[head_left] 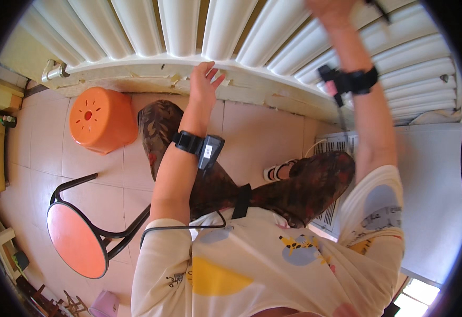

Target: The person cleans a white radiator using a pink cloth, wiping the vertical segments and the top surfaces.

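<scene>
A white ribbed radiator [178,31] spans the top of the view. My left hand [204,87] is raised to its lower edge, fingers apart and holding nothing that I can see; the fingertips are at the rim, though contact is hard to judge. My right hand [334,10] is over the radiator's right part, smeared by motion and cut off by the upper edge, so its fingers do not show. Close beside it is a dark, thin, blurred thing [380,10]; whether the hand holds it I cannot tell. Black devices are strapped to both forearms.
An orange plastic stool [96,119] stands on the tiled floor to the left. Nearer lies a tipped round stool [77,240] with black legs. At the right is a grey-white appliance [426,195] with vent slots. A pipe fitting [54,70] sticks out by the radiator's left end.
</scene>
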`<state>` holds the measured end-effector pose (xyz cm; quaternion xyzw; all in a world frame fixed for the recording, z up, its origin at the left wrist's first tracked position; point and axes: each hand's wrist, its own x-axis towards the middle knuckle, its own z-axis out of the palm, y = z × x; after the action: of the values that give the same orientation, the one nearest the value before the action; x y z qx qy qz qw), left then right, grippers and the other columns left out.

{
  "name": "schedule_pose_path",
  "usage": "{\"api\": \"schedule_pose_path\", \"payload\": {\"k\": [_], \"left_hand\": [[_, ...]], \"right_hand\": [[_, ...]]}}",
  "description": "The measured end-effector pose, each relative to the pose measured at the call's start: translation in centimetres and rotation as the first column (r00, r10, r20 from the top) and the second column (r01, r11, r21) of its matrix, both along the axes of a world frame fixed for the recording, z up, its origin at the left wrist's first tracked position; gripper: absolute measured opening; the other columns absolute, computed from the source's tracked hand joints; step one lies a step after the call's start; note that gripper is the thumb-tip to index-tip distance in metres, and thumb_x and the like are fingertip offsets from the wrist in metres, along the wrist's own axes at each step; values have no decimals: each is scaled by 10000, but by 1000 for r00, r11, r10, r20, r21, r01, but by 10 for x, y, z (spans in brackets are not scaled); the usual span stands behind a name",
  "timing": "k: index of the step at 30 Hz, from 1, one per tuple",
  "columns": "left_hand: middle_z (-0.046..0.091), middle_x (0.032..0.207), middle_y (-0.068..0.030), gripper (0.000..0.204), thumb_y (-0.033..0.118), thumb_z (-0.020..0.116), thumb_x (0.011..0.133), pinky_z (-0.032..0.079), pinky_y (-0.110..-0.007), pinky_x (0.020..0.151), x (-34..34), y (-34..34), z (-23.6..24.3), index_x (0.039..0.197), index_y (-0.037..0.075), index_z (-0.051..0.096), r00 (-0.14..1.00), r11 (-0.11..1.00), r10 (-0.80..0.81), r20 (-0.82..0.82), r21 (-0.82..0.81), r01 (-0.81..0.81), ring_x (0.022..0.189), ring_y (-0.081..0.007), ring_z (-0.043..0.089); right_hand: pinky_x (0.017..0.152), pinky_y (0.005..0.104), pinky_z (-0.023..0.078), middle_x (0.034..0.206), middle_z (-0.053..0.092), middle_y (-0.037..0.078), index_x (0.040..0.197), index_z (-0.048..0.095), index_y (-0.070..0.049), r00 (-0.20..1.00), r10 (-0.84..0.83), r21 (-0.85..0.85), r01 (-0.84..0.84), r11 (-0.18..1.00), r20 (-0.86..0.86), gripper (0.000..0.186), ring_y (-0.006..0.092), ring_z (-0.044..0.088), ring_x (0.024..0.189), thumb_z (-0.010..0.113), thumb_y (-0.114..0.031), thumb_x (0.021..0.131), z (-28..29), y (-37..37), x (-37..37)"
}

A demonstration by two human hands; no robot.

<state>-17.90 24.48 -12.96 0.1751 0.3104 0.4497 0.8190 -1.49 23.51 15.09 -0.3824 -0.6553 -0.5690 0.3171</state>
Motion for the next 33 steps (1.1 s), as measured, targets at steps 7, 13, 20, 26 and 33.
{"api": "schedule_pose_path", "payload": {"k": [7,13,20,26,33], "left_hand": [[458,1097,-101,271,187,484,856,464,-454,915,-4,-8,3,1059,8,468,996,994,50,-80,97,-42,1053,-256,468],[501,1066,-66,242,209,533,839,457,-433,923,-4,-1,-13,1017,46,512,995,983,-9,-97,183,27,1087,-240,479],[493,990,-29,308,141,578,766,456,-416,841,-10,7,-22,1053,114,470,999,994,28,-37,109,-24,963,-186,480],[485,1042,-16,343,108,551,772,459,-410,850,0,2,-17,1104,135,470,996,996,21,-90,91,-12,961,-167,474],[487,1061,-17,424,110,547,788,465,-392,841,1,1,-17,1191,140,419,993,985,12,-120,175,9,961,-159,479]], "right_hand": [[1022,558,276,960,598,5,819,668,-160,961,-220,-553,275,787,165,158,226,482,1052,566,-202,706,-211,-57,3],[1065,487,287,978,594,12,835,637,-122,968,92,-687,98,721,234,173,219,498,1095,540,-122,692,-206,-78,15],[977,575,266,1164,520,181,1153,578,-111,854,-516,-51,519,853,67,305,409,433,1101,526,-183,861,-36,-94,70],[1040,505,242,1313,422,203,1273,515,-103,906,-359,105,389,915,-222,370,431,342,1232,487,-160,909,-18,-97,89],[980,534,261,1120,546,165,1118,610,-126,830,-312,6,354,935,-462,283,372,457,1070,533,-221,862,-158,-85,74]]}}
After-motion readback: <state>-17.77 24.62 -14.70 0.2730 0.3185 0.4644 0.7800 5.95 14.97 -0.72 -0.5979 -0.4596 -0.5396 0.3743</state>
